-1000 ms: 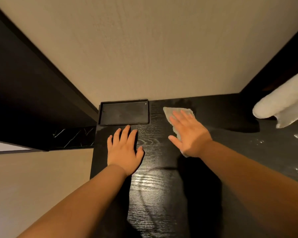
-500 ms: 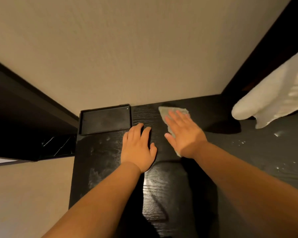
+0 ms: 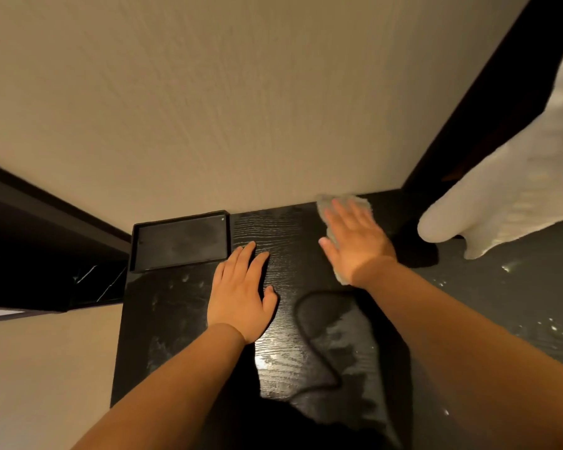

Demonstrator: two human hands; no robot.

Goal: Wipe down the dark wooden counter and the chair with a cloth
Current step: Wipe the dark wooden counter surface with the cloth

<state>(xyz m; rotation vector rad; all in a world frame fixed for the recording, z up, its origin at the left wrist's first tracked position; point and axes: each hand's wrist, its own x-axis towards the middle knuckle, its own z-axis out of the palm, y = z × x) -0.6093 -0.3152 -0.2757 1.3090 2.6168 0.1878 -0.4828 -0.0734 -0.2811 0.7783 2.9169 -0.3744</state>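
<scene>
At table (image 3: 286, 235) back edge: right hand (image 3: 355, 245), fingers straight, presses cloth (image 3: 358, 203), which looks thin, limp, probably damp; best pinned under palm. Left hand (image 3: 241, 293) flat, empty.

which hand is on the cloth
The right hand, pressing flat on the grey cloth by the wall; the left hand lies on bare counter.

You have two hands in view, your left hand (image 3: 241, 293) and your right hand (image 3: 355, 245). Count one cloth (image 3: 355, 203), one dark wooden counter (image 3: 290, 352), one shallow black tray (image 3: 179, 241) and one white hanging fabric (image 3: 501, 206).
</scene>
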